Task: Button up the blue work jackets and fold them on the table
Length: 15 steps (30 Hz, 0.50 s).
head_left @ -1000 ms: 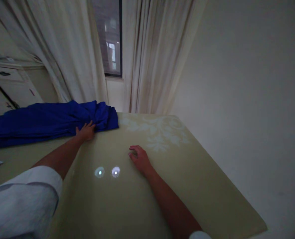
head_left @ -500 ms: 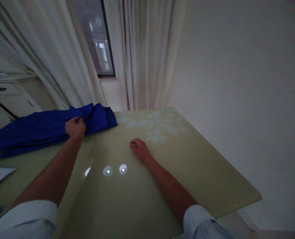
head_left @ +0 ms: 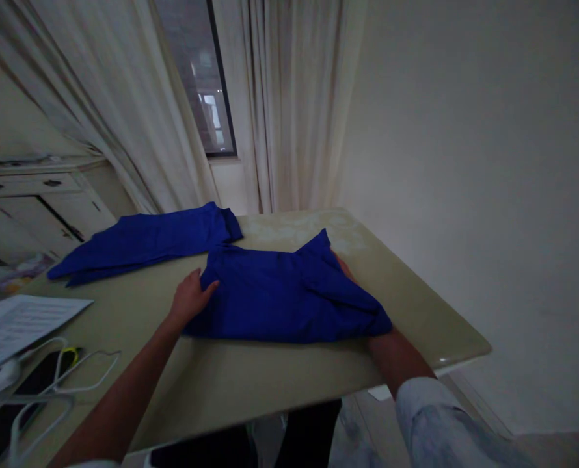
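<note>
The folded blue cloth [head_left: 280, 296] lies mid-frame on the table [head_left: 250, 383], long axis running left to right. The left hand [head_left: 190, 300] presses flat, fingers spread, on its left edge; the right hand [head_left: 348, 273] is tucked beneath its right side (grip unclear). The sheet of paper [head_left: 19, 322] at lower left is unreadable.

A pale table [head_left: 280, 383] carries blue cloth [head_left: 280, 296], a paper sheet [head_left: 19, 322] and white cables [head_left: 69, 374].

Royal-blue garment [head_left: 280, 299], plain, on a pale yellow-green worktop [head_left: 250, 383]; faint whitish floral print at its far end. Cream curtains [head_left: 289, 104].
</note>
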Available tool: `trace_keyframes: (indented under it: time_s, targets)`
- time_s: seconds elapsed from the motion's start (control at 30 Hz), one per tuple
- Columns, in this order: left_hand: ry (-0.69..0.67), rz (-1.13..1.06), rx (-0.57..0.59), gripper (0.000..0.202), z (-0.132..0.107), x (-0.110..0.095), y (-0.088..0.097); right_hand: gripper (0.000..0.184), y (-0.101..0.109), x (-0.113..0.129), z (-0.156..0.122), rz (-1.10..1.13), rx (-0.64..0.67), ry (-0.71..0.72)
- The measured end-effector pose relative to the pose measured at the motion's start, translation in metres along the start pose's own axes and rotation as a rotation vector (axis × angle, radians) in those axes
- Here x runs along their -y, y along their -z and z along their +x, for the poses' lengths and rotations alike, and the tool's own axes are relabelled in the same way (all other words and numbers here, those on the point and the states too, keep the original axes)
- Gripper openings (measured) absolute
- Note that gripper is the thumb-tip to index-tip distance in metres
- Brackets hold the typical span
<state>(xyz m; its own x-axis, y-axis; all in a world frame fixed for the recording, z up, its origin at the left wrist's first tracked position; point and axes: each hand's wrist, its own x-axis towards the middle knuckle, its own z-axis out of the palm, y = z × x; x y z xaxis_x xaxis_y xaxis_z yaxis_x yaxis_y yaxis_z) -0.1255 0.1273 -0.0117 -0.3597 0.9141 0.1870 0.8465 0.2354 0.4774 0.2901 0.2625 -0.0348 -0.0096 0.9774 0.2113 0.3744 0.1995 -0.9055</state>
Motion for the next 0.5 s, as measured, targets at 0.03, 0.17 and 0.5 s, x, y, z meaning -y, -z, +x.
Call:
trace_keyframes:
  time_s: [0.03,0.17,0.5]
  targets:
    - [0.053,0.056,0.011,0.073,0.004,0.015,-0.004,0.035,0.013,-0.002,0.002,-0.011,-0.018,-0.036]
    - [0.122,0.053,0.084,0.071,0.013,0.036,-0.017,0.05,0.048,-0.003,0.001,0.021,-0.067,-0.093]
    - [0.078,-0.64,-0.015,0.054,-0.033,0.021,0.022,0.059,0.072,0.025,-0.109,-0.195,0.226,0.041]
